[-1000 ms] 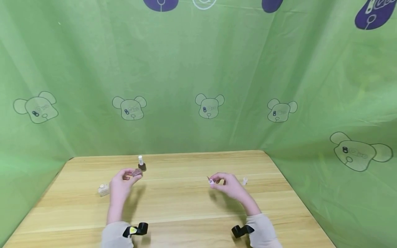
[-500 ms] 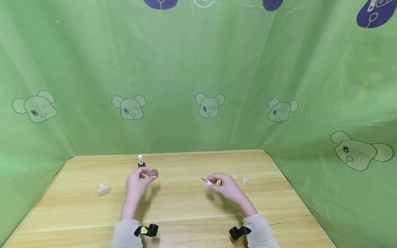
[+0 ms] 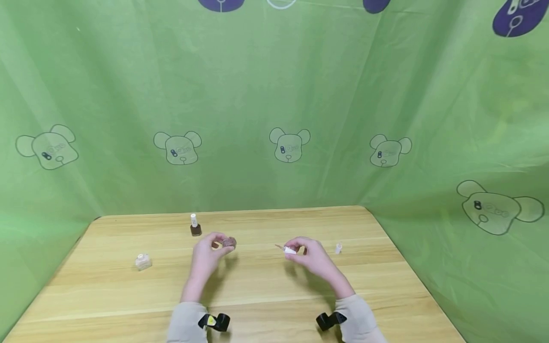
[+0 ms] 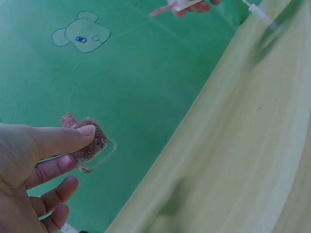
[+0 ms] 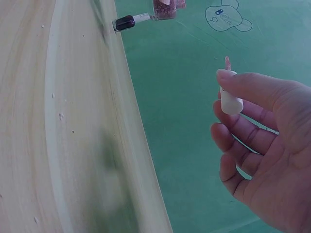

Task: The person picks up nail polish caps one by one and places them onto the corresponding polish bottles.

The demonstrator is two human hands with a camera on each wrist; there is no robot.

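Observation:
My left hand [image 3: 205, 256] pinches a small clear nail polish bottle [image 4: 91, 144] between thumb and index finger, above the table. Reddish glitter polish fills much of it, and its neck has no cap on. Across from it, my right hand [image 3: 313, 257] holds a white nail polish cap [image 5: 232, 101] between thumb and fingers. The cap's brush [image 5: 228, 63], coated in pink, points left toward the bottle in the head view. A gap separates brush and bottle.
A dark nail polish bottle [image 3: 196, 229] with a white cap stands at the back left of the wooden table [image 3: 257, 286]. An uncapped clear bottle [image 3: 143, 262] is at the left. Another white cap [image 3: 338, 248] stands right of my right hand. Green cloth [image 3: 240, 181] surrounds the table.
My left hand has moved right with the glitter bottle, bringing it closer to the right hand. The right hand has turned the brush to point further left.

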